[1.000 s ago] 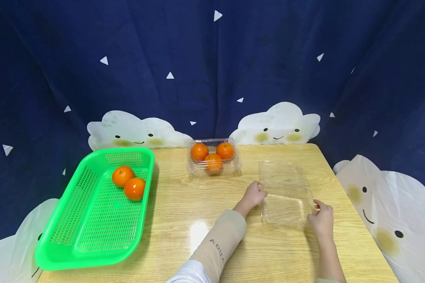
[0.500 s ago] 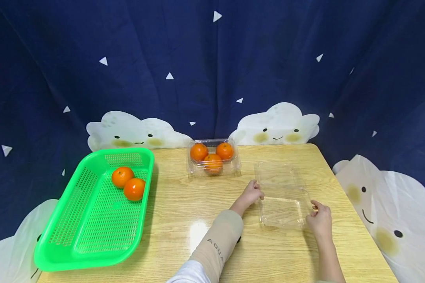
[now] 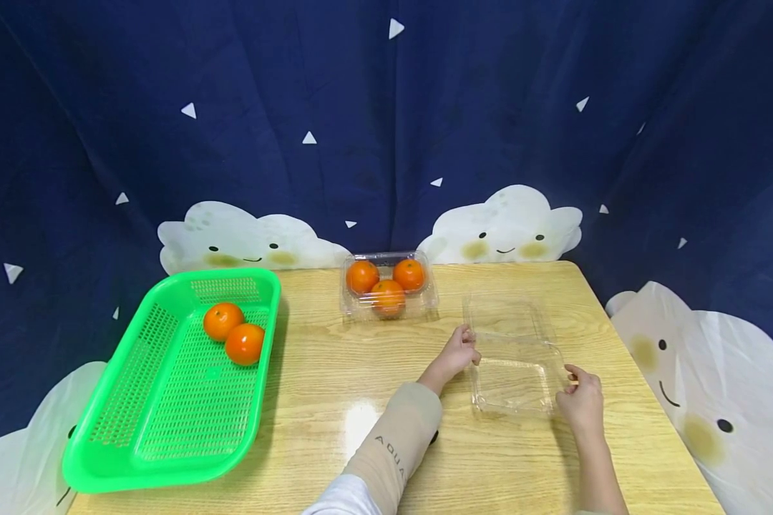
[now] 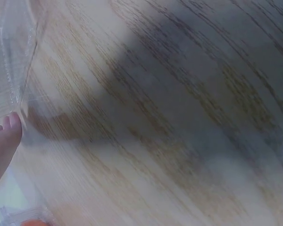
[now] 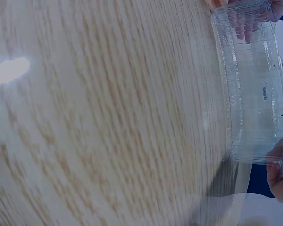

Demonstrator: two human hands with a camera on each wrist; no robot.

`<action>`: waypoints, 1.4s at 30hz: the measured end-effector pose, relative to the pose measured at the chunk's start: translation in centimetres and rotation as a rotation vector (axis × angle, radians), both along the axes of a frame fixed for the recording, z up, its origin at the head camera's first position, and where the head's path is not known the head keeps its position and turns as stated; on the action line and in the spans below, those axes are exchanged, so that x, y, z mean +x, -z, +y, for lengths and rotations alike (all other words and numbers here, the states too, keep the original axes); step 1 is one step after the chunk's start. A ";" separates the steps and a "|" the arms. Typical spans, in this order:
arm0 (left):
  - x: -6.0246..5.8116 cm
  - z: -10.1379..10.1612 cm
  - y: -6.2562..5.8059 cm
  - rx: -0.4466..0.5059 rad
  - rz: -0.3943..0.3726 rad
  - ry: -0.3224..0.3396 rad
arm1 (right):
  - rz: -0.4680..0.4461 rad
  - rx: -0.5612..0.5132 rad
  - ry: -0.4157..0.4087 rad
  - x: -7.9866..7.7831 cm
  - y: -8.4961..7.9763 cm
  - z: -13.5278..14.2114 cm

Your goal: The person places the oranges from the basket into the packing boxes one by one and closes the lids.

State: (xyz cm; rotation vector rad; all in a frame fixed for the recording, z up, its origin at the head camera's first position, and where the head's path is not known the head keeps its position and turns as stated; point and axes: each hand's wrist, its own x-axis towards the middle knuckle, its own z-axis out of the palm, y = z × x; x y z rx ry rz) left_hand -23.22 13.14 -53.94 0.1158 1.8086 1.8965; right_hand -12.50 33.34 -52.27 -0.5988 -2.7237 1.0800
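Note:
Between both hands is a clear plastic clamshell box (image 3: 512, 383), its lid (image 3: 505, 318) folded back toward the far side and nothing inside. My left hand (image 3: 456, 354) grips its left edge near the hinge. At the right edge, my right hand (image 3: 582, 400) pinches the rim between thumb and fingers. The right wrist view shows the box's side wall (image 5: 250, 94) close over the table, with the fingers of my right hand (image 5: 280, 174) on its rim. Only part of my left hand (image 4: 4, 146) enters the left wrist view, fingertips at the plastic edge.
A second clamshell box (image 3: 354, 307), closed over three oranges (image 3: 388, 297), stands at the table's back edge. On the left, a green basket (image 3: 161, 472) holds two more oranges (image 3: 245, 344). A dark blue curtain (image 3: 386, 129) with clouds hangs behind the wooden table (image 3: 315, 386).
The open clamshell box has shifted slightly left and nearer, then stayed almost still, with both hands keeping their grip. The basket, oranges and closed box have not moved.

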 end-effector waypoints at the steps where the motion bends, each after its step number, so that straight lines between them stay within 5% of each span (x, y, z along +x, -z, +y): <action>1: 0.0 0.0 0.0 0.007 0.000 -0.001 | 0.001 0.003 0.004 0.0 0.0 0.0; 16: 0.2 -0.4 0.2 0.069 0.067 -0.034 | -0.004 -0.009 -0.017 -0.4 -0.2 -0.1; 27: 0.5 -0.9 0.6 0.032 0.103 -0.055 | -0.064 -0.006 -0.084 -0.5 -0.1 0.1; 42: 0.7 -2.4 0.7 0.004 0.166 -0.063 | -0.074 0.022 -0.339 -1.9 0.0 1.3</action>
